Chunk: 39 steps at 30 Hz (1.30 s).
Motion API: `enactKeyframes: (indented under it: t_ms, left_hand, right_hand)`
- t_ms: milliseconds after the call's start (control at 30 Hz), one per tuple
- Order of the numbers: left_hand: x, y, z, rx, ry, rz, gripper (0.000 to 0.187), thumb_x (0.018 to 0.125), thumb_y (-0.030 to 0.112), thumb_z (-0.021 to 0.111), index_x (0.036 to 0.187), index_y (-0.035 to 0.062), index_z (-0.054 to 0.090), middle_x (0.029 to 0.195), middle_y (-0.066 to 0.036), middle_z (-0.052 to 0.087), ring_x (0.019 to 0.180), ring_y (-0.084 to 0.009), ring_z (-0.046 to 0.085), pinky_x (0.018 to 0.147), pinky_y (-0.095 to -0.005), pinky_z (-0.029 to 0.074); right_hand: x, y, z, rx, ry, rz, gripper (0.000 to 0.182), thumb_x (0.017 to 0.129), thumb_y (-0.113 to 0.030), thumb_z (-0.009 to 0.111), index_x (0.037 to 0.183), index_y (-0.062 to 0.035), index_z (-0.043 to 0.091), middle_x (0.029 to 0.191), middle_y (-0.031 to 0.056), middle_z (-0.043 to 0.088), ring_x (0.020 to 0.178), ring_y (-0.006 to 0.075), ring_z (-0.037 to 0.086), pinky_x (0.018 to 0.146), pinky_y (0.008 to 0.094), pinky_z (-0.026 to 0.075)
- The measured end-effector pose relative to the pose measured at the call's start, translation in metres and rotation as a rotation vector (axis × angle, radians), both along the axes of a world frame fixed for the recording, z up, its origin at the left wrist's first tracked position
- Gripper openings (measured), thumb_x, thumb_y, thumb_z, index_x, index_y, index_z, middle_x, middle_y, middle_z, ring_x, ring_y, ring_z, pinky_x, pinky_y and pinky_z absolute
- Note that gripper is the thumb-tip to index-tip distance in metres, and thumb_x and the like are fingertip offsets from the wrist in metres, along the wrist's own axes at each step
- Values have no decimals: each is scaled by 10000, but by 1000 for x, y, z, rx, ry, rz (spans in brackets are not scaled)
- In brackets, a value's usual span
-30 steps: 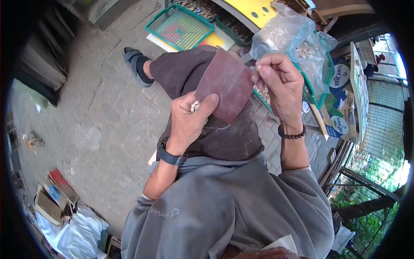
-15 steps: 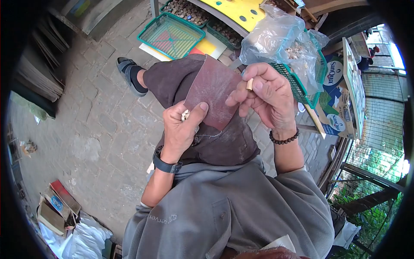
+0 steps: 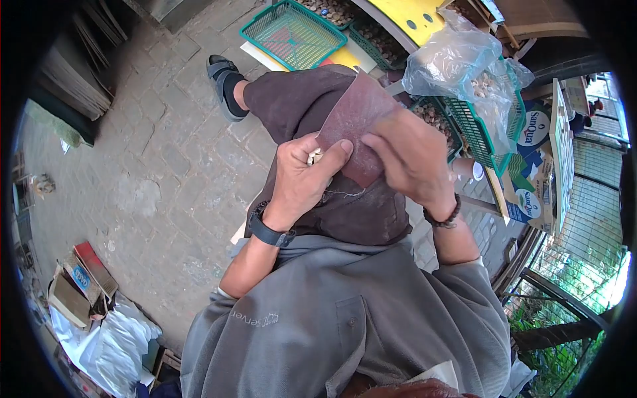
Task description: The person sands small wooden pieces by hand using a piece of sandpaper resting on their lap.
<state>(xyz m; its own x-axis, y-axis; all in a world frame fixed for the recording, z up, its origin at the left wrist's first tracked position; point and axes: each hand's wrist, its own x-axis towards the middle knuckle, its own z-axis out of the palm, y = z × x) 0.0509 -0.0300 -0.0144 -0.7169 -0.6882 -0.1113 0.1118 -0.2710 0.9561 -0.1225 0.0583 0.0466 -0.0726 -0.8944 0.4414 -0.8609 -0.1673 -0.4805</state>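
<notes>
A reddish-brown sheet of sandpaper (image 3: 355, 126) lies across my thigh, its surface dusted pale. My left hand (image 3: 302, 172) is closed on its lower left edge, thumb on top, with several small cream pieces (image 3: 314, 156) held in the curled fingers. Over the right part of the sheet is my right hand (image 3: 418, 156), its fingers bent together against the surface and blurred by motion. Whatever is under those fingertips is hidden.
A green basket (image 3: 292, 36) sits at the top. Plastic bags (image 3: 458, 60) cover another green basket (image 3: 491, 126) on the right, beside a printed carton (image 3: 531, 166). Lower left are small boxes (image 3: 83, 278) and a white sack (image 3: 119, 338).
My right hand has come down onto the sandpaper from above it, and the small tan piece in its fingers is now out of sight. The whole view has shifted slightly.
</notes>
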Motion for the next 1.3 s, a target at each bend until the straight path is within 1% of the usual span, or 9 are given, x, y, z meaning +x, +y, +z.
enactKeyframes:
  t_ms: [67,167,400,500,667,867,933,1067,1300]
  left_hand:
    - [-3,1,4,-20,7,16,186,943,174,694,955,-4,746,676,90,584,644,6,451,551,-212,388]
    - [-4,3,3,-47,-3,29,189,938,180,701,940,-5,742,661,92,564,637,5,435,539,-217,376]
    - [-4,4,3,-33,4,18,193,934,188,709,932,-1,743,655,96,547,640,5,425,541,-219,369]
    - [-2,6,7,8,34,66,184,938,179,701,927,-1,741,649,99,534,629,7,417,534,-219,353]
    - [-3,3,-1,-25,11,26,186,946,182,695,930,1,736,640,100,534,600,-1,429,512,-229,354]
    - [-5,6,9,-112,-14,45,204,950,191,698,855,10,707,607,82,516,568,0,417,486,-231,327]
    - [-1,4,9,76,-46,44,219,952,189,699,836,4,691,620,75,529,573,-3,431,491,-225,327]
    - [-2,5,9,34,-17,59,223,957,189,697,829,6,686,638,73,540,568,-6,440,490,-221,320]
    - [2,-1,16,289,11,19,267,958,305,717,884,53,666,644,48,539,494,-17,427,428,-203,297]
  right_hand:
    - [5,-4,2,16,234,-46,141,846,-142,731,853,-66,611,775,80,551,678,291,591,565,379,473]
    - [-3,-10,-6,16,254,-59,214,869,-172,717,798,-65,545,719,93,478,625,297,549,535,398,447]
    - [-21,-14,-10,-41,336,-248,245,906,-162,696,770,-53,524,721,117,483,638,313,552,527,401,437]
    - [-22,-7,-3,-30,134,-340,248,901,-170,700,735,-62,550,718,105,524,614,301,541,537,405,447]
    - [21,-2,-3,45,376,-156,275,849,-179,734,699,-95,519,703,58,519,616,269,564,521,369,453]
    - [-22,-10,-11,-19,298,-260,220,877,-143,704,767,-67,529,723,106,513,656,319,579,549,403,448]
    - [-43,-13,-13,-66,117,-341,150,885,-101,687,835,-38,561,754,132,533,691,355,589,579,420,458]
    - [-46,-2,28,-168,-172,-346,73,905,-61,658,964,-26,631,838,121,605,732,273,619,671,342,495]
    - [-160,-18,56,-157,81,-492,125,927,-85,623,1020,-3,620,907,152,656,780,300,641,744,354,509]
